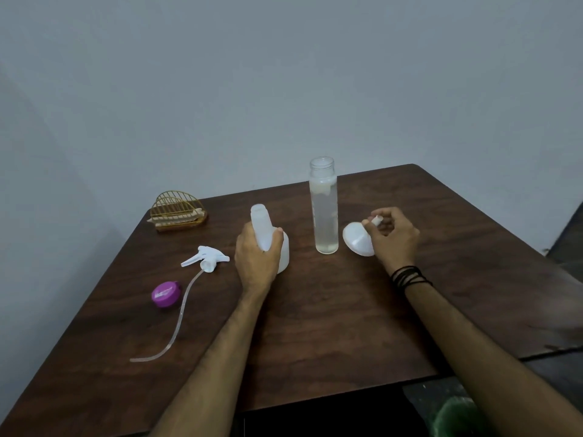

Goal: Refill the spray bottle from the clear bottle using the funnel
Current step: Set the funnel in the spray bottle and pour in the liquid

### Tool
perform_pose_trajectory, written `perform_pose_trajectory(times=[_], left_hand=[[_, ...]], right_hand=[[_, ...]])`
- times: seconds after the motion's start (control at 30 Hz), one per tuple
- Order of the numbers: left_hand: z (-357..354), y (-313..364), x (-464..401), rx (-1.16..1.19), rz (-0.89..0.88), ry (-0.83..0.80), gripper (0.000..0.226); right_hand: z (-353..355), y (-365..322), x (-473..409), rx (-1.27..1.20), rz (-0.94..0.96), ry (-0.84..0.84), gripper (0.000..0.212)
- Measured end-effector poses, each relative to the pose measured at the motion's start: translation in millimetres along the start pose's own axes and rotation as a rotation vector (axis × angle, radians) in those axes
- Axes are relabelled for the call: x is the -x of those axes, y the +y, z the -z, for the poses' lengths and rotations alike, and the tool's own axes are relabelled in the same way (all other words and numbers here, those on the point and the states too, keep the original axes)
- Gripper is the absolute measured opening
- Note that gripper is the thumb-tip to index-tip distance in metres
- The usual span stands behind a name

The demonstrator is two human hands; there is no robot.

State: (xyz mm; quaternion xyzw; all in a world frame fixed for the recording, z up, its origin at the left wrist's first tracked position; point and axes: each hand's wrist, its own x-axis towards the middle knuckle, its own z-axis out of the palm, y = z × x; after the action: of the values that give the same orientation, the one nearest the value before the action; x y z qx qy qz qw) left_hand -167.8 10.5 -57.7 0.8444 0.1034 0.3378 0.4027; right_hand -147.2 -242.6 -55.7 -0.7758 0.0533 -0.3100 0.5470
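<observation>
Single view, head-mounted, wide-angle. Looks forward and down over the tabletop (315, 326) from its near edge, toward the bare wall (284, 74) behind it. Close range: both forearms enter from the bottom of frame, hands land mid-frame. Tabletop fills the lower half, its far corner at upper right; wall fills the upper half. Visible bending at the edges from the lens. No second view to overlap with.

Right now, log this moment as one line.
left hand: grips white plastic spray bottle, uncapped | right hand: pinches white plastic funnel spout
</observation>
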Motion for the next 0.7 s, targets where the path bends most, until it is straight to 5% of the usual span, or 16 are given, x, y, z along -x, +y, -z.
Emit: perform_pose_trajectory(times=[0.17, 0.43, 0.6, 0.7], left_hand=[[-4.1, -5.4, -0.4, -0.004, -0.009, 0.002, 0.053], [-2.4, -0.6, 2.8, 0.059, -0.03, 0.019, 0.047], [1.3, 1.2, 4.5, 0.09, -0.05, 0.012, 0.043], [3.9, 0.1, 4.9, 0.123, -0.078, 0.016, 0.037]], right_hand=[[28.5, -0.2, 17.9, 0.075, -0.108, -0.132, 0.024], [45.5, -28.1, 42.8, 0.36, -0.033, -0.567, 0.073], [21.4, -68.2, 55.4, 0.115, 0.045, -0.702, 0.098], [-2.3, -91.9, 55.0, -0.109, 0.16, -0.673, 0.09]])
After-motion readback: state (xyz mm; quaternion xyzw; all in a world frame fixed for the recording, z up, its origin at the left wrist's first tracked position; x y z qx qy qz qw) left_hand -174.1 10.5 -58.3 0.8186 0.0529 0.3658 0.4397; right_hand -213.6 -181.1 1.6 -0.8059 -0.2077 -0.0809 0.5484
